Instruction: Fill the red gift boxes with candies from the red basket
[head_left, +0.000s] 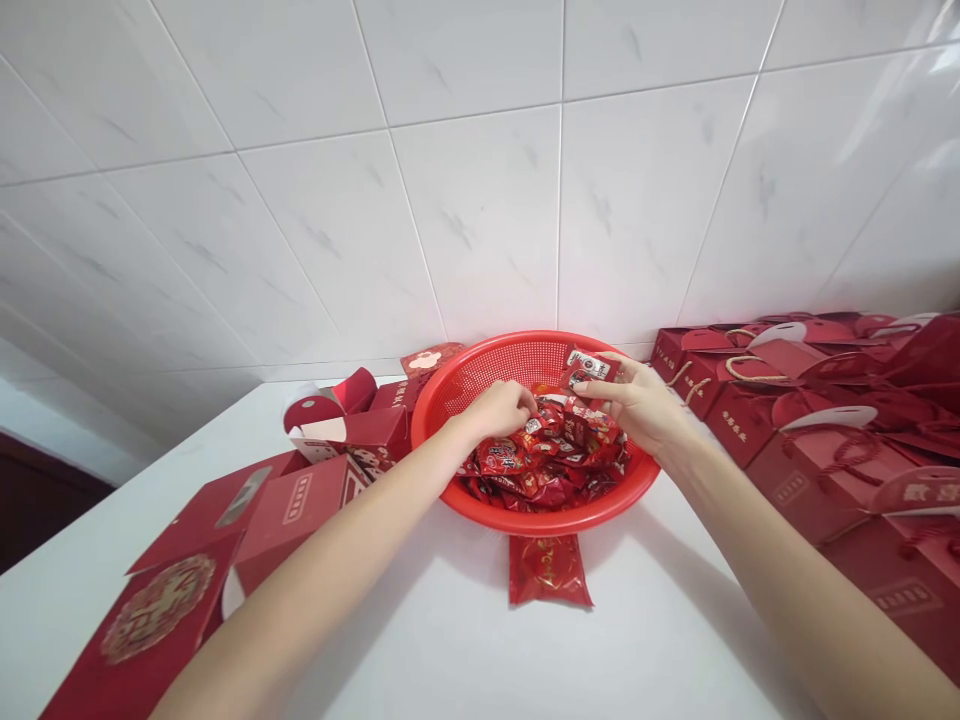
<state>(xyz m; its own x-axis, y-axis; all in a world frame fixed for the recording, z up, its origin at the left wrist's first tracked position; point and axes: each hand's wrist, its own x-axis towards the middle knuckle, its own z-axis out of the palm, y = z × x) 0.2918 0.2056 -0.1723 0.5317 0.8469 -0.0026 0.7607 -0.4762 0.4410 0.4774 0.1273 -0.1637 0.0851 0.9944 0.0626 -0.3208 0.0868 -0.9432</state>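
Observation:
A red plastic basket (480, 372) with a mesh wall holds a heap of red snack packets (555, 470). My left hand (501, 410) is down inside it, fingers curled in at the heap; whatever they grip is hidden. Over the basket's right side, my right hand (637, 398) pinches a small red-and-white snack packet (592, 370) between thumb and fingers. One larger red packet (551, 572) with gold print lies on the table at the basket's near edge, partly under its rim.
Red gift boxes (300, 510), some with open flaps, stand on the left of the white table (465, 650). Rows of red boxes with rope handles (810, 450) fill the right. A white tiled wall (480, 220) rises behind.

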